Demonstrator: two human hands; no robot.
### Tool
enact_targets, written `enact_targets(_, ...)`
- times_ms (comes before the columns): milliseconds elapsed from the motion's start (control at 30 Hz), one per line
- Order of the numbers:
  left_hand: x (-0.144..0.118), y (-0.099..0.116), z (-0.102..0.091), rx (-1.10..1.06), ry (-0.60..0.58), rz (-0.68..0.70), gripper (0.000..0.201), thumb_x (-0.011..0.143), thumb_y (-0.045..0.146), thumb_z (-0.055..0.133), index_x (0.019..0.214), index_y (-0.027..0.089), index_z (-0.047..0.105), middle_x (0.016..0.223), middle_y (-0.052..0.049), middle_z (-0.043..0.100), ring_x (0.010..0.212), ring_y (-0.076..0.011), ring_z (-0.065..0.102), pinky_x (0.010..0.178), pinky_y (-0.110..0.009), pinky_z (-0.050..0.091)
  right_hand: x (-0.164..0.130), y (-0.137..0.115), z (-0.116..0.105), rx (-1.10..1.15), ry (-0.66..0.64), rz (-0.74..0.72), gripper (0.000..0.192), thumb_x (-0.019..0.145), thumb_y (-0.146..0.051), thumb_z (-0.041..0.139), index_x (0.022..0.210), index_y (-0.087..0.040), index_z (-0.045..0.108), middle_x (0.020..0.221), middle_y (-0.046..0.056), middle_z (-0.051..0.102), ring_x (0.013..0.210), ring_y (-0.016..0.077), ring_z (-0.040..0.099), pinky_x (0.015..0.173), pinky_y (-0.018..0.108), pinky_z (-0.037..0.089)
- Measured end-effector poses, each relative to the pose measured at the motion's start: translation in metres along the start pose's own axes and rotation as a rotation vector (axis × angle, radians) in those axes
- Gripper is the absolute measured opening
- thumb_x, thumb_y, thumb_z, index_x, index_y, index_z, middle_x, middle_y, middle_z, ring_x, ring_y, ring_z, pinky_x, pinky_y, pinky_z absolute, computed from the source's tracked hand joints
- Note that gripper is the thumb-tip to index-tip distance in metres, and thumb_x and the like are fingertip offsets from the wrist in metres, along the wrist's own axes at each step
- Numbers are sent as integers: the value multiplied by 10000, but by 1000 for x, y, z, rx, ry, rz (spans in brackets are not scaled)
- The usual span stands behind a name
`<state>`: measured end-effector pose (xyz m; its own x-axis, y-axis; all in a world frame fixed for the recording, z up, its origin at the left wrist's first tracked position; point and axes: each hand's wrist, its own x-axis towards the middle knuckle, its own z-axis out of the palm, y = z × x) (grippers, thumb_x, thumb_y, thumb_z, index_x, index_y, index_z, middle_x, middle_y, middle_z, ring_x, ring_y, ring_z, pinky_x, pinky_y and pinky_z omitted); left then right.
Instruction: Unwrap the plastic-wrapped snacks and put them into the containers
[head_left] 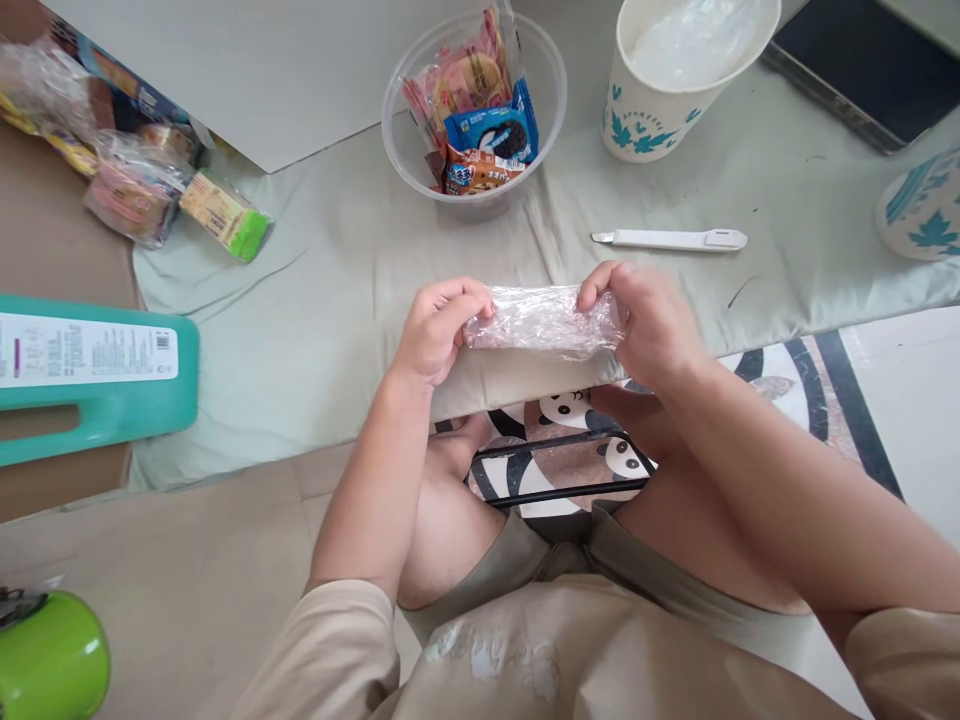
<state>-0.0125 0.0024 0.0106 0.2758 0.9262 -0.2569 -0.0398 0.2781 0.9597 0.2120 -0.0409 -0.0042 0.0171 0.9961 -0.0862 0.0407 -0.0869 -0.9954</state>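
Both hands hold a crinkled piece of clear plastic film (536, 322), stretched level between them just above the front edge of the cloth-covered surface. My left hand (442, 330) pinches its left end between thumb and fingers. At the other end, my right hand (651, 318) grips the film, slightly smeared by motion. A faint pink tint shows through the plastic; whether anything is wrapped inside I cannot tell. Beyond my right hand lies a white utility knife (669, 240) with a short bit of blade showing at its left tip.
A clear plastic bowl (390, 130) of wrapped snacks stands at the back. Right of it are a paper cup (645, 125) stuffed with clear plastic, a dark tablet-like device (870, 65) and another cup (926, 210). Packaged snacks (225, 212) and a teal bottle (142, 425) lie left.
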Motion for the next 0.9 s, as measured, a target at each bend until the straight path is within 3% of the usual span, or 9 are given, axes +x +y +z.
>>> enact_targets(67, 0, -2, 0, 9, -15, 4, 192, 649, 283, 780, 699, 174, 630, 739, 2, 567, 574, -73, 502, 482, -185, 466, -1, 3, 0, 34, -29, -14, 461, 853, -698, 679, 836, -248, 582, 738, -6, 518, 644, 142, 490, 630, 318, 456)
enact_targets(133, 0, -5, -1, 24, -38, 15, 248, 619, 242, 778, 813, 191, 633, 786, 20, 565, 609, -78, 541, 554, -214, 551, -1, 5, 1, 116, -56, -9, 483, 798, -655, 775, 1039, -287, 577, 832, -14, 555, 715, 151, 549, 669, 320, 503)
enact_targets(233, 1, -8, -1, 79, -53, 88, 348, 621, 218, 759, 939, 214, 618, 866, 20, 585, 647, -87, 584, 599, -245, 598, 0, 12, 3, 209, -73, 28, 730, 763, -574, 842, 1336, -353, 448, 940, -14, 615, 803, 175, 635, 716, 352, 570)
enact_targets(300, 1, -11, -1, 130, -40, 153, 367, 638, 205, 739, 983, 220, 614, 918, 9, 603, 652, -86, 593, 591, -242, 597, 1, 16, 5, 207, -68, 50, 805, 758, -493, 862, 1404, -352, 403, 944, -16, 639, 787, 170, 656, 707, 351, 582)
enact_targets(533, 6, -21, -5, 262, 66, 213, 377, 680, 183, 644, 1053, 233, 618, 1177, -31, 644, 638, -79, 620, 526, -232, 549, 6, 19, 0, 111, 82, 43, 529, 831, -312, 773, 1287, -300, 506, 807, -44, 623, 669, 130, 631, 636, 306, 565)
enact_targets(633, 7, -22, -9, 248, 92, 243, 399, 648, 133, 601, 1034, 233, 626, 1091, -22, 647, 614, -83, 602, 470, -217, 468, 9, 11, -8, 69, 209, -46, 373, 864, -279, 728, 1193, -290, 552, 822, -27, 621, 732, 140, 648, 715, 321, 585)
enact_targets(700, 6, -21, -10, 252, 41, 259, 396, 624, 101, 567, 991, 228, 648, 1009, -13, 653, 558, -70, 537, 445, -217, 403, 9, 4, -11, 87, 255, -81, 247, 888, -296, 694, 1109, -280, 584, 867, -4, 638, 830, 154, 674, 823, 337, 590)
enact_targets(800, 1, -17, -5, 336, -95, 338, 358, 629, 76, 533, 916, 220, 692, 954, -13, 678, 587, -84, 514, 500, -240, 396, 6, -8, -8, 240, 110, 90, 217, 859, -361, 721, 1013, -256, 609, 970, 24, 687, 971, 173, 702, 906, 339, 580)
enact_targets(900, -4, -12, 7, 426, -184, 469, 310, 702, 81, 544, 909, 226, 723, 957, -25, 706, 763, -138, 612, 645, -279, 476, -2, -19, 4, 324, -199, 351, 427, 750, -385, 848, 1057, -229, 595, 927, 15, 713, 827, 155, 695, 722, 292, 569)
